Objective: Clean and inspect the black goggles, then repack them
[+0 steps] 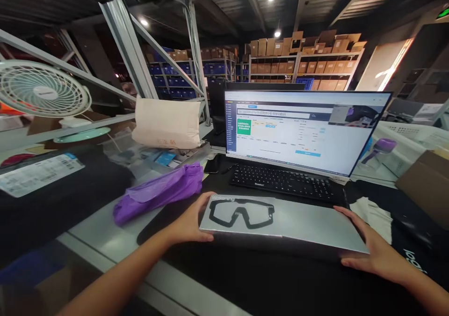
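A long, flat silver-grey box (308, 222) spans the space between my two hands, above a black desk mat. Its left half carries a black picture of goggles and the word "Wakening"; the right half is plain, and a seam shows between the halves. My left hand (191, 220) grips the left end, thumb at the front edge and fingers behind. At the opposite end, my right hand (373, 246) is closed around the right edge. Just beyond my left hand lies a crumpled purple bag (159, 192). What is inside the box cannot be seen.
Behind the box stand a black keyboard (280, 181) and a lit monitor (294, 133). A phone (212, 164) lies left of the keyboard. A cream package (166, 123) and a fan (45, 91) stand farther left. White cloth (372, 217) and a cardboard box (426, 185) are at right.
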Available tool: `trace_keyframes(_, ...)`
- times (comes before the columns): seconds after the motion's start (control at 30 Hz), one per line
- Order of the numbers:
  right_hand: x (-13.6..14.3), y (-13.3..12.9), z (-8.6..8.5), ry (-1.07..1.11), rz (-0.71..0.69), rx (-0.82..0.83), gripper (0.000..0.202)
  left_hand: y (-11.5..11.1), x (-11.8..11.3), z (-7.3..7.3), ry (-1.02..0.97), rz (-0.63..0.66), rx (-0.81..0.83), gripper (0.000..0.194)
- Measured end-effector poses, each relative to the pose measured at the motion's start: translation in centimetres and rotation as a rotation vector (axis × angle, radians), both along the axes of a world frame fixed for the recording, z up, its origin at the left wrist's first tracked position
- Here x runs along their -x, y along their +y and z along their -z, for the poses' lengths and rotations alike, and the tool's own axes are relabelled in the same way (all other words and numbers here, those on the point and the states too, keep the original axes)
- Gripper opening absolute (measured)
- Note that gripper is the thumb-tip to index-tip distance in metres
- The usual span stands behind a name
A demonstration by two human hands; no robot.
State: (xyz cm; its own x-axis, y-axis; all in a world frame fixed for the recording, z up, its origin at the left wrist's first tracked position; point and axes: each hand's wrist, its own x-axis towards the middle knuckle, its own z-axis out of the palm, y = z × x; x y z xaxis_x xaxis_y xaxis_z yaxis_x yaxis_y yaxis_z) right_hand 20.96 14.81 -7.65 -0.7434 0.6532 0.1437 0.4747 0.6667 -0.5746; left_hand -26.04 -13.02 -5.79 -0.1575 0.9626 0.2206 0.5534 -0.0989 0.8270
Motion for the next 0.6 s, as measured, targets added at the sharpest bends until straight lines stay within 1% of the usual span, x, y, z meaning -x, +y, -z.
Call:
trace_keyframes(0.1, -0.2, 0.3, 0.0, 0.081, 0.110, -0.010, 0.099, -2.3, 2.3, 0.5, -0.042, -0.249, -0.128, 0.105)
trace_keyframes(0.13, 0.1, 0.2, 0.1, 0.109, 0.160, -0.003, 0.097, -2.9, 2.8, 0.4, -0.040, -0.317, -0.167, 0.105)
trace_keyframes(0.17, 0.5, -0.1, 0.1, 0.131, 0.205, 0.006, 0.096, -3.5, 3.0, 0.2, -0.015, -0.357, -0.197, 0.106)
trace_keyframes(0.23, 2.0, -0.8, 0.4, 0.136, 0.257, 0.017, 0.098, -4.1, 2.4, -0.7, 0.102, -0.374, -0.227, 0.110)
trace_keyframes(0.27, 2.8, -1.2, 0.6, 0.123, 0.258, 0.009, 0.100, -4.1, 1.8, -1.4, 0.176, -0.365, -0.227, 0.111)
trace_keyframes(0.33, 4.0, -2.0, 1.3, 0.098, 0.229, -0.035, 0.100, -3.8, 0.2, -3.2, 0.343, -0.378, -0.214, 0.109)
trace_keyframes(0.37, 4.4, -2.2, 1.9, 0.092, 0.208, -0.053, 0.097, -3.5, -0.5, -4.1, 0.385, -0.368, -0.192, 0.108)
trace_keyframes(0.43, 4.5, -2.2, 3.1, 0.116, 0.180, -0.059, 0.091, -3.0, -1.6, -5.9, 0.419, -0.364, -0.148, 0.108)
trace_keyframes(0.5, 4.2, -1.6, 4.2, 0.158, 0.172, -0.021, 0.091, -2.6, -2.5, -7.2, 0.448, -0.350, -0.113, 0.111)
trace_keyframes(0.53, 3.9, -1.2, 4.6, 0.168, 0.175, -0.001, 0.093, -2.4, -3.0, -7.7, 0.461, -0.340, -0.098, 0.113)
trace_keyframes(0.6, 3.4, -0.8, 4.7, 0.168, 0.203, 0.012, 0.096, -2.0, -3.8, -8.4, 0.477, -0.303, -0.076, 0.119)
